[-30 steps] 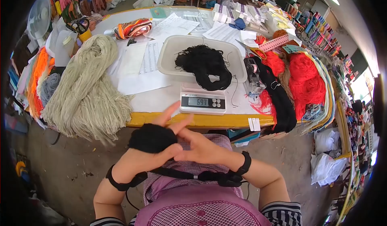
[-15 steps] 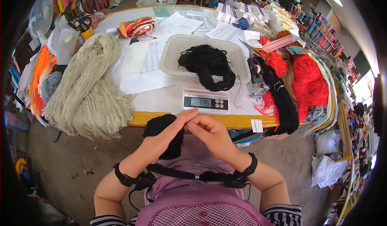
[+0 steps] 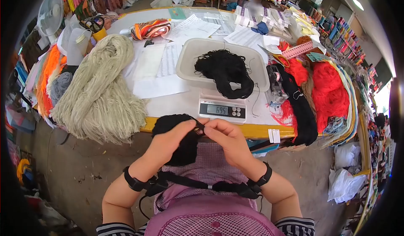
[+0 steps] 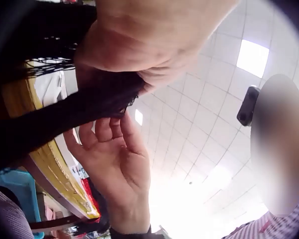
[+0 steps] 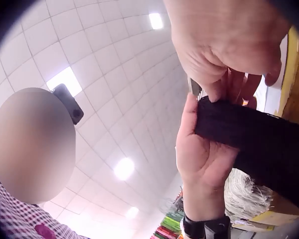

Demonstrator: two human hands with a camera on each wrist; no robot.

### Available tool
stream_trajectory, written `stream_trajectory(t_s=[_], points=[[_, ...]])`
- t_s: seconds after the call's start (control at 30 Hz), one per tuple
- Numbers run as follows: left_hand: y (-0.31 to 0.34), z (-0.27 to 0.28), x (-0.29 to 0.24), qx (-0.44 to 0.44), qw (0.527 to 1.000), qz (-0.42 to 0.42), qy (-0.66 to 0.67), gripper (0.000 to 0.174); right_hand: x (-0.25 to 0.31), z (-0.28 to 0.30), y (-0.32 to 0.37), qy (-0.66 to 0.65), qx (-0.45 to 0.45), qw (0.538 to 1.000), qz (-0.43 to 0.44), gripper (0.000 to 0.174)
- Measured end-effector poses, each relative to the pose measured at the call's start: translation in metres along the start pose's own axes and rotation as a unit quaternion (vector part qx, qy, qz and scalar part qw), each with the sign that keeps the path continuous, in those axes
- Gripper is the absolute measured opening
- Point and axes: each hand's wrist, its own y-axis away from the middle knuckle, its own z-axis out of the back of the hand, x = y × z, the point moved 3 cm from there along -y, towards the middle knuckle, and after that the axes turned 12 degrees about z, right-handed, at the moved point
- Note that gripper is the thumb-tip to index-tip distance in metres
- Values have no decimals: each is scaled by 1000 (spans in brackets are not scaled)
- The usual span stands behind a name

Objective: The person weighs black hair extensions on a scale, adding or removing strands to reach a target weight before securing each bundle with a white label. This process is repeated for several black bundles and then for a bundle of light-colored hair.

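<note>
A bundle of black yarn (image 3: 181, 149) hangs from the left hand (image 3: 166, 147), whose thumb and fingers grip it near the table's front edge. The right hand (image 3: 231, 143) pinches the end of that yarn with thumb and fingertips, close beside the left fingertips. In the left wrist view the black yarn (image 4: 55, 117) stretches across to the right hand's fingertips (image 4: 117, 164). In the right wrist view the yarn (image 5: 239, 124) lies across the left palm (image 5: 202, 159), with the right hand (image 5: 229, 40) above it.
A digital scale (image 3: 223, 109) carries a pale tray (image 3: 182, 63) with black yarn (image 3: 227, 70). Grey-green yarn (image 3: 101, 88) lies left of it, with papers (image 3: 162, 86) between. Red yarn (image 3: 330, 91) and a black hank (image 3: 301, 110) lie at the right. The table edge (image 3: 256, 131) runs in front.
The hands have come together at the end of the black bundle, and the right thumb and fingers now pinch it. The left hand has turned, so more of the bundle shows below it.
</note>
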Motion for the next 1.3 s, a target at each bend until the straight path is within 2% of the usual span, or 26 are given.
stream_trajectory(t_s=[0.1, 0.17, 0.2, 0.27, 0.3, 0.5, 0.73, 0.77, 0.8, 0.83, 0.93, 0.97, 1.0, 1.03, 1.07, 1.1, 1.13, 1.17, 1.2, 1.23, 1.27, 1.3], points=[[-3, 8, 4, -63, 998, -19, -7, 36, 5, 5, 2, 10, 9, 1000, -21, 15], [0, -1, -6, 6, 992, 17, 123, 23, 6, 6, 3, 20, 11, 1000, -11, 16], [0, -2, -6, 6, 992, 16, 124, 23, 6, 6, 3, 30, 13, 999, 0, 16], [2, -4, -10, -29, 996, -88, -16, 18, 6, 7, 4, 41, 9, 999, -3, 16], [-1, -4, -7, -29, 993, -108, 29, 16, 5, 9, 4, 51, 4, 999, -6, 15], [0, -5, -4, -11, 987, -87, 135, 11, 7, 10, 4, 35, -5, 999, 14, 16], [-6, -3, 1, -26, 988, -73, 136, 16, 7, 4, 0, -6, -25, 1000, 8, 14], [-4, -3, -1, -67, 990, -126, 11, 10, 7, 4, -2, 19, -27, 999, -10, 12], [-2, -4, -4, -106, 972, -176, -114, 5, 6, 4, -2, 44, -30, 998, -29, 11], [-1, -5, -5, -105, 972, -176, -114, 5, 6, 5, -3, 45, -30, 998, -29, 11], [2, -8, -13, -137, 934, -231, -236, 11, 4, 5, -6, 98, -23, 995, -24, 12], [-2, -2, -8, -88, 975, -177, -99, 17, 7, 3, -7, 17, -38, 999, -17, 11], [-5, 1, -7, -35, 992, -118, 39, 24, 10, 2, -9, -64, -53, 997, -10, 10], [1, 4, -12, -69, 993, -89, 20, 24, 12, 5, -11, -63, -53, 997, -9, 10], [2, 5, -11, -31, 980, -43, 190, 22, 11, 9, -11, -182, -55, 980, -62, 8], [3, 10, -9, -25, 966, -23, 256, 20, 13, 12, -11, -299, -56, 946, -113, 6], [5, 18, -6, -19, 947, -3, 321, 20, 18, 19, -12, -297, -56, 947, -111, 6], [11, 27, -9, -56, 940, 9, 338, 17, 24, 25, -12, -237, -3, 963, -127, 6], [11, 46, -5, -10, 933, -33, 359, 15, 29, 29, -12, -175, 49, 973, -143, 9], [19, 57, -10, -95, 930, -34, 354, 13, 39, 33, -10, 42, 31, 993, -102, 20], [24, 78, -8, -118, 919, -47, 373, 11, 42, 36, -13, 45, 30, 994, -100, 20], [31, 94, -7, -139, 908, -74, 387, 10, 57, 40, -20, 359, 47, 926, 106, 27]])
